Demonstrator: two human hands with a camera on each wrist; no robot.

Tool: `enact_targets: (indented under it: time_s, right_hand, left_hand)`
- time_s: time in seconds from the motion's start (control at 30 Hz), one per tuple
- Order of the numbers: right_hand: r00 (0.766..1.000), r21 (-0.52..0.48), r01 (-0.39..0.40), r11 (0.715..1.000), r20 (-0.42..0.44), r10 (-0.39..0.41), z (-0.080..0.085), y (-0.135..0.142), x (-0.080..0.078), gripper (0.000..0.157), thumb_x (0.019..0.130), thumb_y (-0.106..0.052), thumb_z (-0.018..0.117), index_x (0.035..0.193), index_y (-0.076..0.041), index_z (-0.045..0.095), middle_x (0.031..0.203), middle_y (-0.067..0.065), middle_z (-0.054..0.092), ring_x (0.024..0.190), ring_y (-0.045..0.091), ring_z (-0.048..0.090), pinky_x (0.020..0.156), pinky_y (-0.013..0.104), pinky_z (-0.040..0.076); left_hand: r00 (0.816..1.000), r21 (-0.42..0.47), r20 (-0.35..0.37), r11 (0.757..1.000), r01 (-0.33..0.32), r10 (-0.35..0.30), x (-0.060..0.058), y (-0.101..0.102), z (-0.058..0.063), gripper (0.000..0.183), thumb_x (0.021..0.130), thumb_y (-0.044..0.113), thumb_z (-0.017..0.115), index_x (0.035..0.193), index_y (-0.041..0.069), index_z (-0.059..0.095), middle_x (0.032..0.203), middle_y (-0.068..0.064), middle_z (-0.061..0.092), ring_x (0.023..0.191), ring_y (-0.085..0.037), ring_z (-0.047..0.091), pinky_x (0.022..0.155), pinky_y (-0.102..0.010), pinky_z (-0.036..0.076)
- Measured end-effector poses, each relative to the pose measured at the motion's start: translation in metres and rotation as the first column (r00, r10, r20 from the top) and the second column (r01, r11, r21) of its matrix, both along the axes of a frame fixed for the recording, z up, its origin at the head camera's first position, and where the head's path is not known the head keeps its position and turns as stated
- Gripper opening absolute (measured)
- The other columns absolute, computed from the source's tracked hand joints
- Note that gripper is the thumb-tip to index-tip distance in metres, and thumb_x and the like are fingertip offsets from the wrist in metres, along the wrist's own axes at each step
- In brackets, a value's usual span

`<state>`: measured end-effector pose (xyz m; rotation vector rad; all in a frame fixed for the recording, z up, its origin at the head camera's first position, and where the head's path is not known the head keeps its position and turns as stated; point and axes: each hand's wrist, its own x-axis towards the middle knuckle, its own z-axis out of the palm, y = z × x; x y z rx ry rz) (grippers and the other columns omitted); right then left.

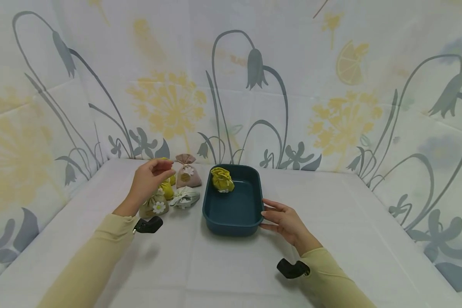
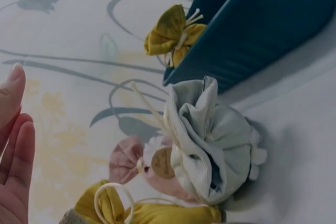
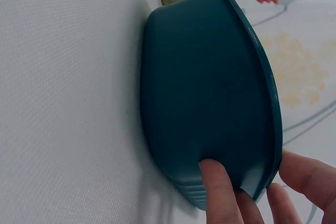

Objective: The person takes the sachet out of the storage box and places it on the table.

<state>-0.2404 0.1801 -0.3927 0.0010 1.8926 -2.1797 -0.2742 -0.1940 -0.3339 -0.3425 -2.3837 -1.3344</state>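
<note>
My left hand (image 1: 149, 177) hovers above a group of small drawstring pouches, thumb and fingers loosely bent with nothing between them. Under and beside it are a tan pouch (image 1: 152, 207) with a white daisy, a yellow pouch (image 1: 167, 189), a pale green pouch (image 2: 215, 140) lying on its side and a pink pouch (image 1: 187, 176) with a round tag. A dark blue tub (image 1: 235, 229) stands to their right, another yellow pouch (image 1: 222, 179) at its far left corner inside. My right hand (image 1: 286, 222) touches the tub's right side, extended fingertips (image 3: 212, 169) against the outer wall and rim.
A white cloth (image 1: 223, 269) covers the table, and a floral-print sheet (image 1: 231, 107) hangs around its back and sides. Black wrist cameras (image 1: 148, 224) are strapped at both sleeves. The pouches stand close to the tub's left wall.
</note>
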Motion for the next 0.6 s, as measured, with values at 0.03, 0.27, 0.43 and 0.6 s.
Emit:
enact_targets:
  time_s: [0.03,0.27,0.43,0.6]
  right_hand:
    - [1.000,0.001,0.001,1.000,-0.001,-0.001,0.000,0.000,0.000,0.051,0.089,0.003,0.056,0.138,0.003,0.041,0.138,0.028,0.038,0.104,0.026,0.058,0.083,0.045,0.049]
    - [1.000,0.012,0.006,1.000,0.001,-0.006,0.002,0.000,0.000,0.051,0.089,0.003,0.057,0.137,0.003,0.042,0.138,0.028,0.039,0.105,0.027,0.058,0.082,0.045,0.049]
    - [1.000,0.011,0.001,1.000,0.003,-0.001,0.002,0.000,0.000,0.051,0.089,0.002,0.057,0.137,0.003,0.042,0.138,0.028,0.039,0.105,0.028,0.058,0.083,0.045,0.049]
    - [1.000,0.012,0.002,1.000,0.001,-0.002,0.001,0.000,0.001,0.050,0.089,0.003,0.057,0.137,0.003,0.042,0.138,0.028,0.039,0.104,0.027,0.058,0.082,0.045,0.049]
  left_hand:
    - [1.000,-0.001,-0.003,1.000,0.005,-0.005,-0.002,0.001,0.000,0.034,0.087,0.021,0.067,0.114,0.000,0.061,0.108,-0.016,0.062,0.097,-0.026,0.060,0.078,-0.017,0.047]
    - [0.999,0.027,0.010,0.999,0.036,-0.037,-0.012,0.016,0.005,0.033,0.087,0.017,0.068,0.113,-0.002,0.061,0.108,-0.016,0.062,0.097,-0.026,0.060,0.081,-0.026,0.048]
    - [0.995,0.067,0.056,0.995,0.078,-0.082,-0.017,0.029,0.009,0.036,0.087,0.018,0.067,0.116,-0.002,0.059,0.111,-0.018,0.060,0.099,-0.026,0.059,0.085,-0.032,0.048]
    - [0.992,0.072,0.071,0.992,0.103,-0.108,-0.022,0.040,0.011,0.035,0.087,0.019,0.068,0.116,0.001,0.060,0.112,-0.017,0.061,0.098,-0.025,0.060,0.085,-0.035,0.049]
